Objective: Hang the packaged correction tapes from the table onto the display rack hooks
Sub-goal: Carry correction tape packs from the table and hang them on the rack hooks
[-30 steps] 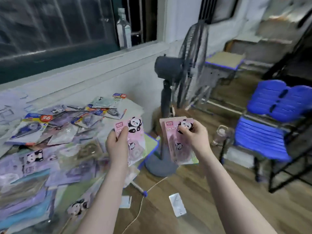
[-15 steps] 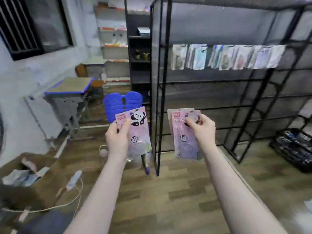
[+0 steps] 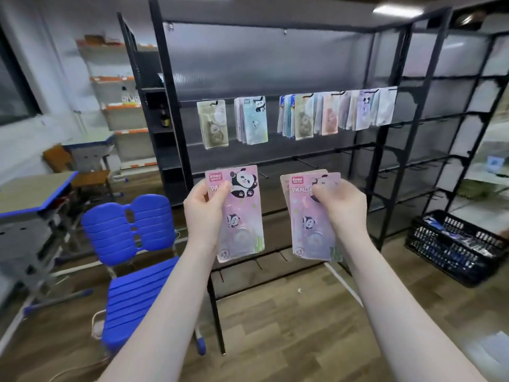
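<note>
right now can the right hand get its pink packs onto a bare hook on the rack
Probably, after stepping closer. The right hand grips pink panda packs, and bare hooks jut from the rack just beyond, with nothing between.

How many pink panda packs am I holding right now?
3 visible: one pink panda pack in the left hand, and at least two fanned packs in the right hand; more may hide behind.

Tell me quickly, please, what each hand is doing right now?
Left hand: grips one pink panda packet by its top corner.
Right hand: grips a small stack of pink panda packets near the top.
</note>
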`<control>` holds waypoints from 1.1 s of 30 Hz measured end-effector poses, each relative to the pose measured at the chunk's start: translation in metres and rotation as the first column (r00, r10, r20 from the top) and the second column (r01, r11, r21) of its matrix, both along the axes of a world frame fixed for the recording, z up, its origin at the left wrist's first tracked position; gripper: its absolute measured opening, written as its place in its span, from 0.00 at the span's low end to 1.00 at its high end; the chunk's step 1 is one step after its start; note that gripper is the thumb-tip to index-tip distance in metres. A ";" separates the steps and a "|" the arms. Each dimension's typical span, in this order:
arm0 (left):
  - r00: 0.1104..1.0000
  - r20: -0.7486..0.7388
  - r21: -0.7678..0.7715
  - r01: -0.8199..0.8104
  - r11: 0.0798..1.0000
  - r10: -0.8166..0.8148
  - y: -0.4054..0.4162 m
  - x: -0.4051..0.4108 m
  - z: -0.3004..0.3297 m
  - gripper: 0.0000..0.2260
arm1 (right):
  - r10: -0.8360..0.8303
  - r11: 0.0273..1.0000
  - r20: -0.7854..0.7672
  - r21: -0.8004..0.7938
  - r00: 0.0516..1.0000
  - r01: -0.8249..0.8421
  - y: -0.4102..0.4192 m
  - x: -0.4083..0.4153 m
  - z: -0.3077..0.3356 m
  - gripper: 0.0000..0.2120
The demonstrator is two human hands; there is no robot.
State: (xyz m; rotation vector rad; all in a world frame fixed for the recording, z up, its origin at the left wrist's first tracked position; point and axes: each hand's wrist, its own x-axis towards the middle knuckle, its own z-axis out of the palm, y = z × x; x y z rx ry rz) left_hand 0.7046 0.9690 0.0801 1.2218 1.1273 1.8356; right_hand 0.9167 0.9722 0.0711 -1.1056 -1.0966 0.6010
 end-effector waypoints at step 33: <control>0.897 0.014 0.131 -0.440 0.888 0.442 0.366 -0.029 0.073 0.03 | 0.437 0.893 0.028 0.103 0.899 -0.437 0.374 -0.018 0.058 0.04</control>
